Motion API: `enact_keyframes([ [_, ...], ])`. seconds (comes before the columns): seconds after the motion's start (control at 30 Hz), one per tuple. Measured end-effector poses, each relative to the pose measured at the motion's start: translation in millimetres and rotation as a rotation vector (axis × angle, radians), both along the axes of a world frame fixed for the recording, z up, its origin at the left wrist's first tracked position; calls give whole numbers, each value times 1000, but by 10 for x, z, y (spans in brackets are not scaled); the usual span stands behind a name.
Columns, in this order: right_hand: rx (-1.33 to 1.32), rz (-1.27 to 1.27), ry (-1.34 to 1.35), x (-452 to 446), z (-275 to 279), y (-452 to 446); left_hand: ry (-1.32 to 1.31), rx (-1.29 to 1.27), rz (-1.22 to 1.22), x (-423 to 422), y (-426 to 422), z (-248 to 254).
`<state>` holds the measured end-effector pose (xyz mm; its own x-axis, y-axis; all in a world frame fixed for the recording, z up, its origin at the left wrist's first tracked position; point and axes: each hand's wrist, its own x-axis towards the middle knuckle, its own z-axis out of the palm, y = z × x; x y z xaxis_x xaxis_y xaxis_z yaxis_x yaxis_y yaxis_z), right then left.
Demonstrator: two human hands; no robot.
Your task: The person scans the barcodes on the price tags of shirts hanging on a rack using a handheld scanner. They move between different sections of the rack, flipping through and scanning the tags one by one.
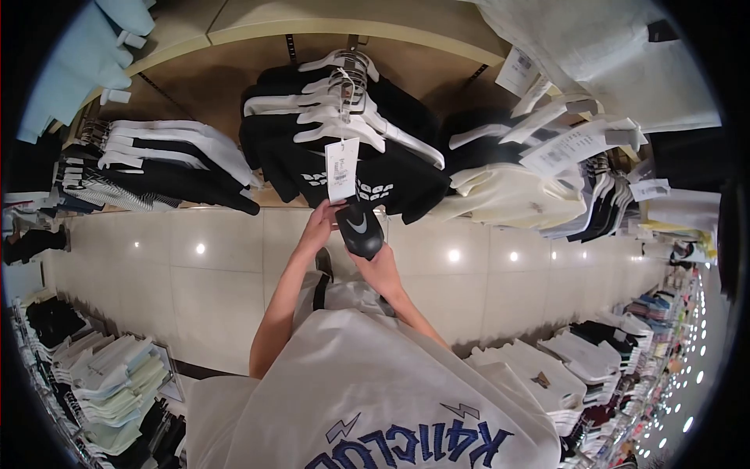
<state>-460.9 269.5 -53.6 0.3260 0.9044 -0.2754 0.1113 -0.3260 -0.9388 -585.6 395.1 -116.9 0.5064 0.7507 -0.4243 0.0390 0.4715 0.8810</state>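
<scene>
At twelve o'clock, the left hand (316, 230) is pinching a white rectangular paper tag (342, 170), the right hand (380, 270) clasping a rounded black plastic device (360, 234); any hard tug is risking a tear.

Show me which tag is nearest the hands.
The white tag in front of the middle black shirts: its lower end is at the left hand's fingertips. The other tags hang farther away.

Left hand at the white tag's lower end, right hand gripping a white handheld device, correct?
No: the head view shows a black handheld device. The right hand grips it; the left hand is at the lower end of the white tag.
</scene>
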Motion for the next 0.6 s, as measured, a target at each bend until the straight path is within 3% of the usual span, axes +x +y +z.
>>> enact_keyframes([
  [0.23,74,-43,4,456,-14,-245,54,79,-26,316,-114,-127],
  [0.4,41,-67,-35,1137,-22,-703,113,43,-79,1036,-429,-181],
  [0.6,106,-261,14,1856,-154,-1175,-87,102,-242,2015,-1159,-604],
])
